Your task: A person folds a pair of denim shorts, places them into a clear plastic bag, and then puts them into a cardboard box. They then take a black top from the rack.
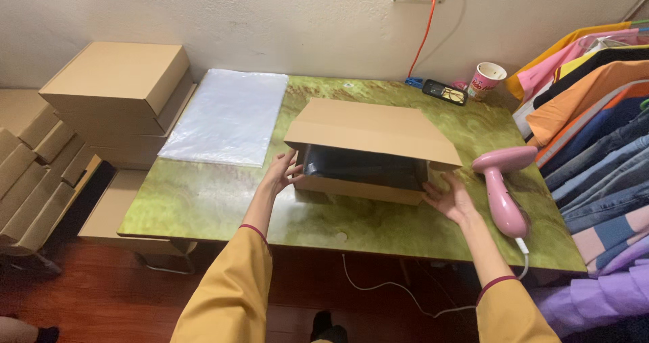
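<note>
A brown cardboard box point(370, 128) sits in the middle of the green marbled table point(203, 204), its lid half lowered over a dark item point(365, 167) inside. My left hand point(284, 170) touches the box's left end, fingers spread. At the box's right front corner my right hand point(449, 198) rests open against the table. Both arms wear mustard-yellow sleeves.
A pink handheld steamer point(503, 187) lies right of the box, its cord trailing off the table. A stack of clear plastic bags point(230, 116) lies at the back left. Closed cardboard boxes point(115, 89) are piled left. Hanging clothes point(595, 133) crowd the right. A paper cup point(487, 79) stands at the back.
</note>
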